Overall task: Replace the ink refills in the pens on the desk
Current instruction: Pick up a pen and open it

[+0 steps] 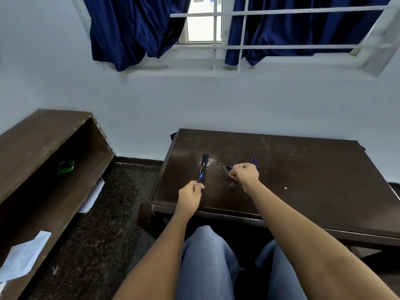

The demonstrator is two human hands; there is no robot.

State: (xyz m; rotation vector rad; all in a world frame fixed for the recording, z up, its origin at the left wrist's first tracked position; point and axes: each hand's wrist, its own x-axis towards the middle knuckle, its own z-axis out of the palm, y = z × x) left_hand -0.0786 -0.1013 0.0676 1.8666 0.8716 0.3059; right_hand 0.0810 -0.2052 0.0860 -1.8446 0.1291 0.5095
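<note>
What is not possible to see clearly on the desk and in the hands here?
- Head view: what the dark piece in the right hand is; the fist hides most.
- Head view: thin blue items behind that hand; too small, partly hidden by it.
- Head view: dark pens the left hand pinches, one or two; too small.

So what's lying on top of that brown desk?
Two dark pens lie side by side; the left hand pinches one's near end. The right hand grips a dark piece and partly hides thin blue sticks behind it.
</note>
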